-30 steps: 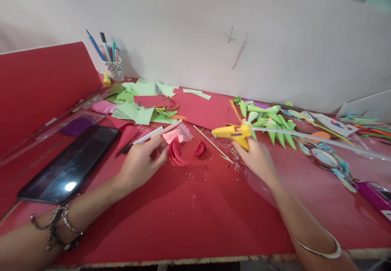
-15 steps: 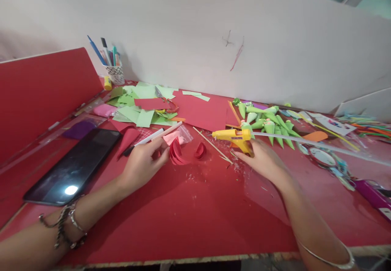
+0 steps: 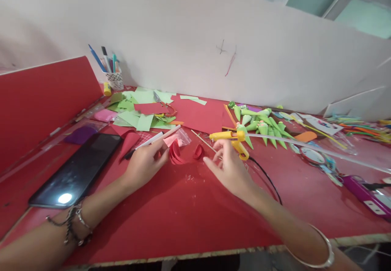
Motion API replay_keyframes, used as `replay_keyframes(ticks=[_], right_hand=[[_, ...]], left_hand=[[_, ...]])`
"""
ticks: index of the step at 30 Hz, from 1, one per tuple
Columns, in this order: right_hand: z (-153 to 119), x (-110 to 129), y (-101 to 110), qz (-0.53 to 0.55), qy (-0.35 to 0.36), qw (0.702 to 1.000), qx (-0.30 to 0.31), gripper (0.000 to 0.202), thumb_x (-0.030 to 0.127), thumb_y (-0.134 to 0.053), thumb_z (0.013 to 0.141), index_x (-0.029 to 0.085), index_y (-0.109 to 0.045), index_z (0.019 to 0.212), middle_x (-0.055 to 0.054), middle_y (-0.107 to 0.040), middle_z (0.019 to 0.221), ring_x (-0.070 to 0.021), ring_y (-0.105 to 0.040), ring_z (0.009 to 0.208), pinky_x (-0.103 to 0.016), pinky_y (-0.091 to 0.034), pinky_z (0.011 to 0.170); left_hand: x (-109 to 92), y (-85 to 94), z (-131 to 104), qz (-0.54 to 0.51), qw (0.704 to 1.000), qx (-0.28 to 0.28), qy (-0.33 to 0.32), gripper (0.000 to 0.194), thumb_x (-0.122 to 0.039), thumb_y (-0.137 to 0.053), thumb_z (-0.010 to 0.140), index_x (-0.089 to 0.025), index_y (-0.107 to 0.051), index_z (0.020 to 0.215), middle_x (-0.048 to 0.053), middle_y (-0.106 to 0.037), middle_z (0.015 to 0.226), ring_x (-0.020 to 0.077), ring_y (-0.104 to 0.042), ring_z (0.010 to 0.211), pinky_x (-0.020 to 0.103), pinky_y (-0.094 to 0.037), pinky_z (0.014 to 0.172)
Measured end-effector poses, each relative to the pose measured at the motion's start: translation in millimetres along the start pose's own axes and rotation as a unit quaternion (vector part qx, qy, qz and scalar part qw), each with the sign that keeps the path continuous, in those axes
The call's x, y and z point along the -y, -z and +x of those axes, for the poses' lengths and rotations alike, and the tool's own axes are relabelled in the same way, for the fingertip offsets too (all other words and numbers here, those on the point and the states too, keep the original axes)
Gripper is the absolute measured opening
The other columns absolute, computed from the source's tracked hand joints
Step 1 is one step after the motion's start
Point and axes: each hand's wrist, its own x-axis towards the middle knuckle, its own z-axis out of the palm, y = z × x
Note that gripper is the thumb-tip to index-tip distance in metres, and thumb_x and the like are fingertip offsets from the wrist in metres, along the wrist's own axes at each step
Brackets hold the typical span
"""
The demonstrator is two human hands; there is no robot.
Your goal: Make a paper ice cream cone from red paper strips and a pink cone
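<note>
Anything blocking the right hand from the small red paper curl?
Nothing visible: only a short gap separates the right hand's thumb tip from the small red paper curl. The thin stick lies behind that gap.

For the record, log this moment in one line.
left hand: holding red paper | right hand: empty | glue gun: on table, beyond right hand

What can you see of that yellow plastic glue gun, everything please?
The yellow, plastic-looking glue gun rests on the red tabletop, its nozzle pointing left. A long, translucent glue stick extends from its rear; a black cable trails from its handle. The bare right hand partly hides the handle; whether they touch is unclear.
</note>
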Motion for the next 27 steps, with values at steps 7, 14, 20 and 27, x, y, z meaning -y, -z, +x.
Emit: replay_keyframes(ticks=[7, 14, 20, 27], right_hand=[[15, 0, -33, -0.05, -0.016, 0.999, 0.001, 0.039, 0.032, -0.049, 0.074, 0.016, -0.037, 0.108, -0.012, -0.057, 0.101, -0.0248, -0.059, 0.083, -0.033, -0.045, 0.062], [14, -4, -38, 0.0, -0.01, 0.999, 0.035, 0.019, 0.019, -0.047, 0.073, 0.019, -0.049, 0.093, -0.004, -0.06, 0.084, -0.0149, -0.057, 0.068, -0.026, -0.042, 0.059], [8, -5, -27, 0.037, 0.02, 0.997, 0.064, 0.017, 0.011, -0.047, 0.07, 0.021, -0.054, 0.082, 0.001, -0.057, 0.076, -0.0113, -0.052, 0.064, -0.022, -0.04, 0.057], [-1, -2, -28, 0.112, 0.008, 0.99, 0.082, 0.009, 0.018, -0.05, 0.071, 0.02, -0.049, 0.08, 0.003, -0.053, 0.072, -0.0074, -0.046, 0.052, -0.021, -0.04, 0.051]], left_hand=[[4, -2.0, 1, 0.001, 0.999, 0.049, 0.016, 0.015, -0.024, -0.039, 0.079, -0.017, -0.051, 0.073, -0.001, -0.057, 0.063, 0.0093, -0.047, 0.052, 0.019, -0.033, 0.05], [2, -1.1, 2, 0.026, 0.997, 0.075, 0.024, 0.015, -0.027, -0.042, 0.078, -0.017, -0.053, 0.073, -0.002, -0.056, 0.058, 0.0106, -0.049, 0.049, 0.02, -0.033, 0.048], [1, -3.5, 1, 0.023, 0.993, 0.112, -0.018, 0.013, -0.021, -0.044, 0.076, -0.019, -0.055, 0.07, -0.001, -0.059, 0.068, 0.013, -0.053, 0.061, 0.021, -0.036, 0.054], [-3, -4.9, -1, 0.027, 0.99, 0.137, -0.034, 0.015, -0.025, -0.044, 0.077, -0.018, -0.052, 0.066, 0.001, -0.055, 0.074, 0.0124, -0.052, 0.064, 0.022, -0.037, 0.06]])
